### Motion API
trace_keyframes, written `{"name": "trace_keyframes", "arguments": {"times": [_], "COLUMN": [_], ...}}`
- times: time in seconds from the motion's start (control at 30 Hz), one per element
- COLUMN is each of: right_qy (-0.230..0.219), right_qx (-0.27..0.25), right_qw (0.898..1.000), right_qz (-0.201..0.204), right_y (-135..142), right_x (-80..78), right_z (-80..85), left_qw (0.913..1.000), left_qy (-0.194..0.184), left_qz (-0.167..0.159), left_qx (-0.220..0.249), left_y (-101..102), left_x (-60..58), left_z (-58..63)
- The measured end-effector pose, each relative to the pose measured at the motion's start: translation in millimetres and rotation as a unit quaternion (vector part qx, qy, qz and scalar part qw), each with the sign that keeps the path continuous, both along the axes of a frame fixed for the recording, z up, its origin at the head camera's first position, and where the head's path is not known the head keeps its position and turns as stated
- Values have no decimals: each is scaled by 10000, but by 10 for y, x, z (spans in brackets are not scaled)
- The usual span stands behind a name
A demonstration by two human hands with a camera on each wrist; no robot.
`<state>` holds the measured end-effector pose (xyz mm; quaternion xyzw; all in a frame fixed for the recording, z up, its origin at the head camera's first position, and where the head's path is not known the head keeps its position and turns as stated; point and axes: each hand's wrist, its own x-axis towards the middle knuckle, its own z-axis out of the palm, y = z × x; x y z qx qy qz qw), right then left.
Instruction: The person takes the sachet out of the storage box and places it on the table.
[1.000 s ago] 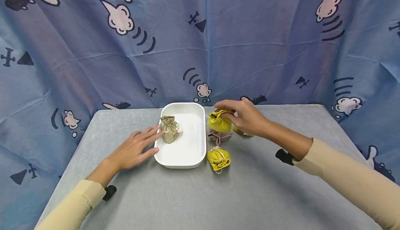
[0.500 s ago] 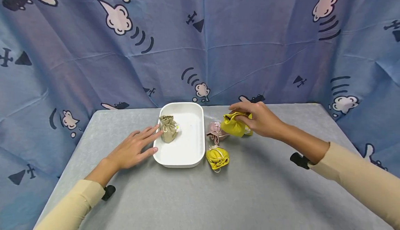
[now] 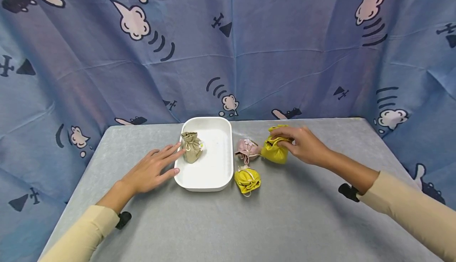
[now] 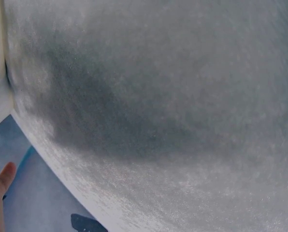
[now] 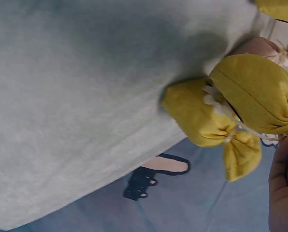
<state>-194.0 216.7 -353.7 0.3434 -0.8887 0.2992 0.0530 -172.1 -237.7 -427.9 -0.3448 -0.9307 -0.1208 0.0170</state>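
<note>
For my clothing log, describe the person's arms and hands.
The plain beige fabric left sleeve and matching right sleeve end in cuffs. A small black rounded device shows beside each cuff. The bare left hand and right hand show no rings.

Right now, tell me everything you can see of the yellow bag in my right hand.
The yellow bag looks like soft cloth, rounded and seamed below, gathered at its neck. Your right hand pinches its top. It is right of the pink bag, partly hiding another yellow bag; whether they touch is unclear.
</note>
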Motion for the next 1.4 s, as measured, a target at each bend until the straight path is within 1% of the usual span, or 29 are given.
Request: {"name": "trace_keyframes", "arguments": {"times": [0.17, 0.4, 0.53, 0.73, 0.87, 1.07, 1.4], "right_qy": [-270, -691, -752, -691, -785, -1018, -1043], "right_qx": [61, 427, 408, 502, 566, 412, 489], "right_qw": [9996, 9966, 9961, 9961, 9951, 9940, 9933], "right_qz": [-95, -133, -195, -214, -213, -22, 117], "right_y": [52, 70, 66, 58, 41, -38, -296], "right_x": [-3, -27, -34, -27, -15, -36, -96], "right_z": [-103, -220, -239, -241, -222, -139, 56], "left_qw": [10000, 10000, 10000, 10000, 9999, 9999, 9999], "left_qy": [-41, -28, 6, -1, -15, -49, 27], "left_qz": [-3, -5, -4, 9, 12, 18, 18], "left_qx": [54, 78, 76, 96, 105, 107, 124], "left_y": [0, -6, -12, -16, -18, -21, -14], "left_x": [1, -2, -4, 0, -6, -8, -15], "left_z": [5, 3, -9, -14, -19, -26, -20]}}
